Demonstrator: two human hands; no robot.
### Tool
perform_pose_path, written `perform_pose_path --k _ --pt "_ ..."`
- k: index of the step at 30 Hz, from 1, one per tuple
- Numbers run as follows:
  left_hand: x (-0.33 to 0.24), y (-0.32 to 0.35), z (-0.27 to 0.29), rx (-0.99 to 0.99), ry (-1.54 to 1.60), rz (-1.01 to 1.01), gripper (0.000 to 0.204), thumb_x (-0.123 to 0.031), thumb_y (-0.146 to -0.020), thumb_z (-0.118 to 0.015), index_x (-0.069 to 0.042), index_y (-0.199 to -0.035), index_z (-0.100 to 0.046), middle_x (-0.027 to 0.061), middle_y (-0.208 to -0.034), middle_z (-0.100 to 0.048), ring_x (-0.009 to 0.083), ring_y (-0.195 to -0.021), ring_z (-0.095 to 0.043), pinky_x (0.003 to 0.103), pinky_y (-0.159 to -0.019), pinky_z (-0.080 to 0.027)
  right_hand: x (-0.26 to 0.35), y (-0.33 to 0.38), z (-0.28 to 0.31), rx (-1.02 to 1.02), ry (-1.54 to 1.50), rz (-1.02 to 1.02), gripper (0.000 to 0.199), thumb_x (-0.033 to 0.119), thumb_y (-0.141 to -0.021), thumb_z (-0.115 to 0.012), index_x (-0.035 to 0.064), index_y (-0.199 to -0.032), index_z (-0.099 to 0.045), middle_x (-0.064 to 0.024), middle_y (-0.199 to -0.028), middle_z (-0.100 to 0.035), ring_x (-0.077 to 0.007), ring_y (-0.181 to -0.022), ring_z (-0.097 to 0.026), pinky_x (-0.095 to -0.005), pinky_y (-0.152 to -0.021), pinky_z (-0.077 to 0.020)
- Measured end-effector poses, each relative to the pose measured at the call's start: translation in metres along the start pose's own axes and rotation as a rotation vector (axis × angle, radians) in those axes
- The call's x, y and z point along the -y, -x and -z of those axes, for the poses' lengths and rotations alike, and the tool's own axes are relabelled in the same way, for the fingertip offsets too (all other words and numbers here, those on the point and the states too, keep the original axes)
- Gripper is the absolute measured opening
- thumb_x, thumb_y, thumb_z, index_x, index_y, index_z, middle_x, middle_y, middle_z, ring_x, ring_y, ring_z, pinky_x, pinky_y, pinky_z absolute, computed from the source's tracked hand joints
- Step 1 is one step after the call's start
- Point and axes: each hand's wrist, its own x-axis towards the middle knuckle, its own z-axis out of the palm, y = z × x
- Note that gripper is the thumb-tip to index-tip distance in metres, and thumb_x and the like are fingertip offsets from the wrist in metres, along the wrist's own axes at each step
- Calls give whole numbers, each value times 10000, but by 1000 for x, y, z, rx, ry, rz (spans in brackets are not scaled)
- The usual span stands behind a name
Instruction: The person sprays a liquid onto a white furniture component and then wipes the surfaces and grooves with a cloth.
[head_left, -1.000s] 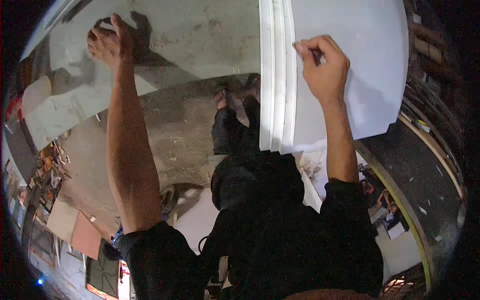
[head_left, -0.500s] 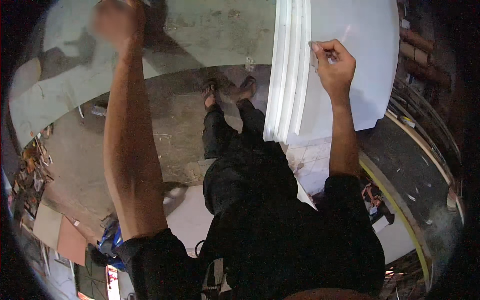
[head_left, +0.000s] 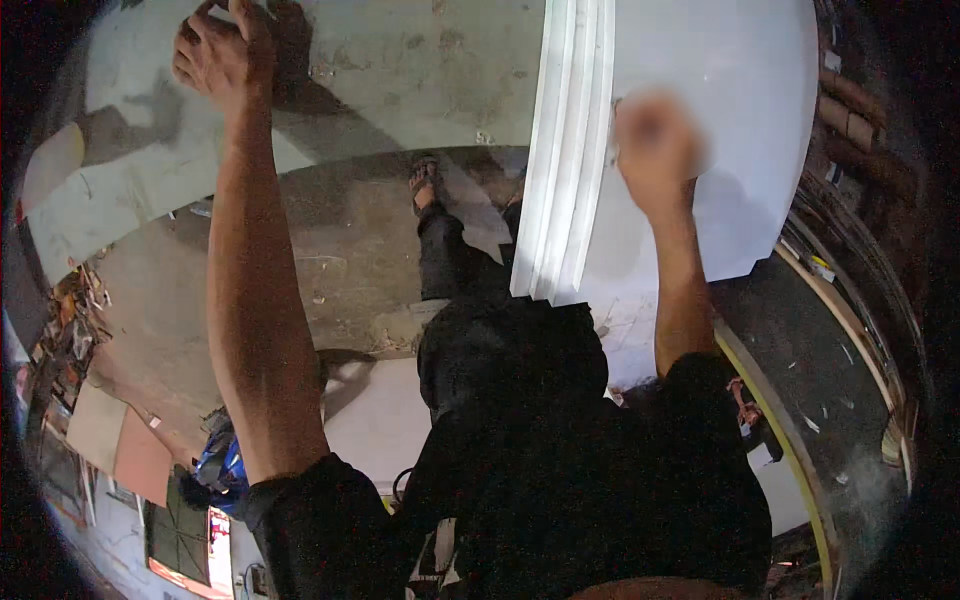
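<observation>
Having the right hand (head_left: 660, 145) just beside the strips (head_left: 566, 150), the left hand (head_left: 215, 55) well apart

See the strips, white and side by side, lying with their long axis running away from the lap (head_left: 510, 350), near ends close to it, far ends cut off by the top of the view. Take the right hand as nearer: over the panel (head_left: 760, 90), just right of the strips, with the strips close to the left of its fingers. Can't tell touching from a slight gap there; can't tell those fingers apart or together either, for the blur.

Find the left hand well to the left of the strips, over the counter (head_left: 420, 70), with a dark shadow (head_left: 292, 70) between hand and strips. Make out curled fingers, but can't tell tips meeting from tips parted, or anything held. Note the floor (head_left: 340, 250) left of the strips' near ends.
</observation>
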Motion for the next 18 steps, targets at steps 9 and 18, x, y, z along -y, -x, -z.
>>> perform_pose_path --k 9,18 --pt "-2 0 2 -11 -3 3 616 -563 -969 -513 -82 -1348 -576 228 -1356 -542 414 -1296 -461 553 -1099 -310 7 -9 1 21 -11 39 145 40 -864 -704 14 -794 -581 -82 -765 -614 -195 -620 -591 -347 -604 -475" --pt "3 6 -3 -4 -5 -4 550 -488 -983 -506 -68 -1333 -570 215 -1348 -543 408 -1285 -461 543 -1094 -312 1 -19 -2 -12 0 77 155 30 -863 -724 18 -801 -583 -65 -739 -628 -147 -623 -583 -314 -602 -478"
